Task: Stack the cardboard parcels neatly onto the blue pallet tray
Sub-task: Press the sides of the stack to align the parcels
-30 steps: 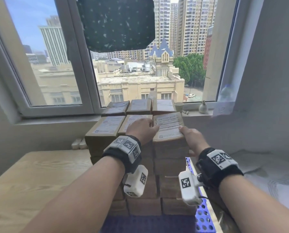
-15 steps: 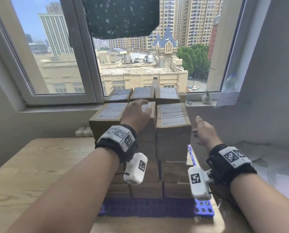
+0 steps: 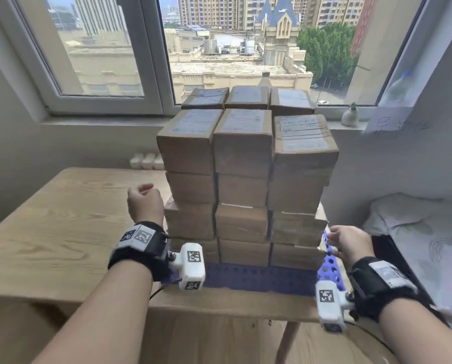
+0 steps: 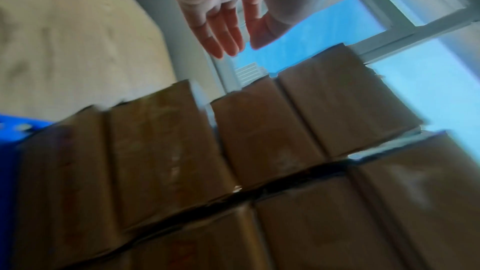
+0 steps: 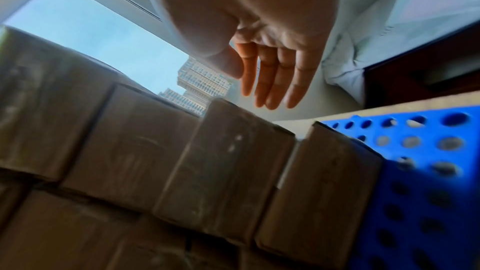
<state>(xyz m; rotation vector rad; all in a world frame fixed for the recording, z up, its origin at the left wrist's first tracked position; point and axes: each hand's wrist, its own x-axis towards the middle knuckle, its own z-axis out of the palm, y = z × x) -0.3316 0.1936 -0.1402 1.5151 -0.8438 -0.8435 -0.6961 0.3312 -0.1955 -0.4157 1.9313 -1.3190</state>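
Since a second ago I have drawn both hands down off the top of the stack of cardboard parcels [image 3: 245, 179], where they were settling the right front parcel; that top right parcel [image 3: 302, 143] now sits square on its column. My left hand [image 3: 144, 203] hangs in the air just left of the stack, level with its third layer down, near the cardboard but apart from it in the left wrist view, where the fingers [image 4: 223, 34] are stretched out and hold nothing. My right hand [image 3: 349, 246] is lower, just right of the stack's bottom layers, over the right edge of the blue pallet tray [image 3: 259, 278]; the right wrist view shows its fingers [image 5: 275, 81] straight and empty, apart from the boxes.

The stack stands on the tray, three parcels wide and four layers high across the front, with further rows behind it toward the window [image 3: 151, 48]. The tray lies on the wooden table [image 3: 48, 219], at its right end. A small pale vase [image 3: 350, 117] stands on the sill right of the stack, and a bed [image 3: 416, 245] lies further right.
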